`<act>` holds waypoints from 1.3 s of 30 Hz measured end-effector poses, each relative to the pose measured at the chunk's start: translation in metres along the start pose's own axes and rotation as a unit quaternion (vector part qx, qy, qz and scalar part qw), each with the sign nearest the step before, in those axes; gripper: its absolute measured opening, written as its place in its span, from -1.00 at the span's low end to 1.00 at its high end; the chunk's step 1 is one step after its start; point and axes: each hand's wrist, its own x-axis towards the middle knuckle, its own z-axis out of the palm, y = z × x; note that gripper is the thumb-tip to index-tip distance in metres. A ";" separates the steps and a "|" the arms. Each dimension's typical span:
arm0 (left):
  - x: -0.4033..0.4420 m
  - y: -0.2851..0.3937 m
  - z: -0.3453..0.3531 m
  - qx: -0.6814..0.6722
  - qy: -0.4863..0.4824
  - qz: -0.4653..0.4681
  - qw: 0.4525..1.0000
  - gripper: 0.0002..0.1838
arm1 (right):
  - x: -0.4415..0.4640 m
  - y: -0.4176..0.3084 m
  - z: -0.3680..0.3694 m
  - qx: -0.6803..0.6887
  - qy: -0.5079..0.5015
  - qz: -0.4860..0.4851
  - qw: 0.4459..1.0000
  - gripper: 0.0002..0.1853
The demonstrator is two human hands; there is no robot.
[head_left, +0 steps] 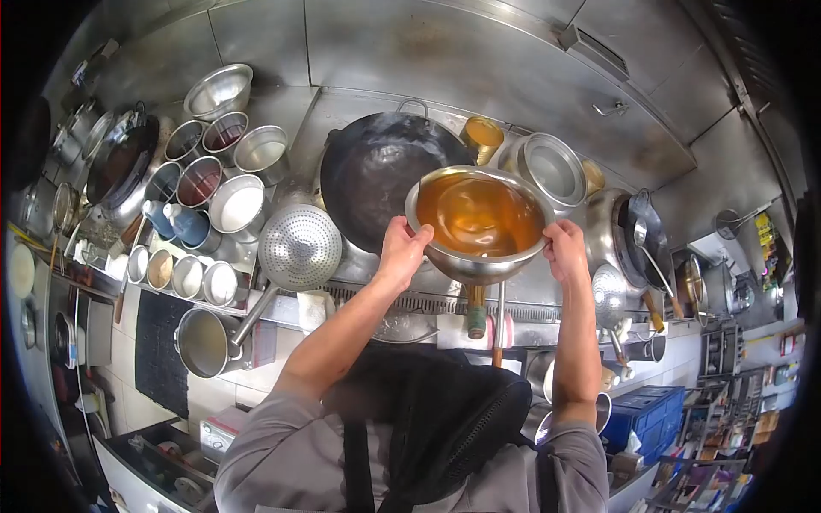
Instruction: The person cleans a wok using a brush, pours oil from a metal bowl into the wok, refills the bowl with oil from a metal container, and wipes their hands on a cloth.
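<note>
A steel bowl (479, 270) holding amber, oil-like liquid is held up by its rim over the front of the stove. My left hand (402, 250) is closed on the bowl's left rim, thumb on top. On the opposite side, my right hand (565, 248) grips the right rim. Behind and to the left of the bowl sits a large black wok (385, 162) with a dark, wet-looking inside. A perforated steel ladle (299, 246) rests left of the wok, its handle slanting toward the front edge. Below the bowl, a wooden handle (476, 318) sticks out; what it belongs to is hidden.
Steel pots of sauces and white powder (238, 203) stand at the left, with small seasoning cups (187, 275) before them. Behind the bowl are a golden container (483, 134) and a round steel pot (554, 169). Another wok (647, 235) is at the right. A blue crate (643, 417) sits lower right.
</note>
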 end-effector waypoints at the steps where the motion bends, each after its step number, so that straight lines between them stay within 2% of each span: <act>1: -0.006 0.003 0.004 0.007 0.006 -0.009 1.000 -0.56 | -0.001 0.000 -0.004 -0.001 -0.003 0.003 1.000 -0.96; 13: -0.020 -0.012 0.018 0.023 0.032 -0.005 0.999 -0.68 | -0.009 -0.003 -0.012 -0.036 0.001 0.000 0.999 -0.94; 17: -0.027 -0.003 0.015 0.046 0.022 -0.008 0.999 -0.66 | -0.005 -0.008 -0.013 -0.040 0.002 0.004 0.999 -0.94; 20: -0.028 -0.007 0.017 0.064 0.014 -0.021 0.998 -0.54 | -0.007 -0.013 -0.012 -0.052 0.015 0.008 0.998 -0.95; 23: -0.034 -0.006 0.022 0.052 0.016 -0.026 0.998 -0.54 | -0.005 -0.013 -0.017 -0.061 0.005 0.018 0.998 -0.94; 26: -0.034 -0.020 0.034 -0.025 0.035 -0.016 0.999 -0.67 | 0.003 -0.010 -0.027 -0.063 -0.015 0.012 0.998 -0.92; 30: -0.043 -0.011 0.044 -0.021 0.034 -0.057 0.998 -0.71 | 0.013 -0.012 -0.033 -0.064 -0.035 0.011 0.997 -0.91; 34: -0.050 -0.008 0.053 -0.049 0.011 -0.108 0.993 -0.72 | 0.019 -0.017 -0.038 -0.082 -0.038 0.008 0.996 -0.95; 39: -0.047 -0.020 0.062 -0.070 0.005 -0.119 0.990 -0.70 | 0.035 -0.027 -0.042 -0.104 -0.057 0.004 0.993 -0.95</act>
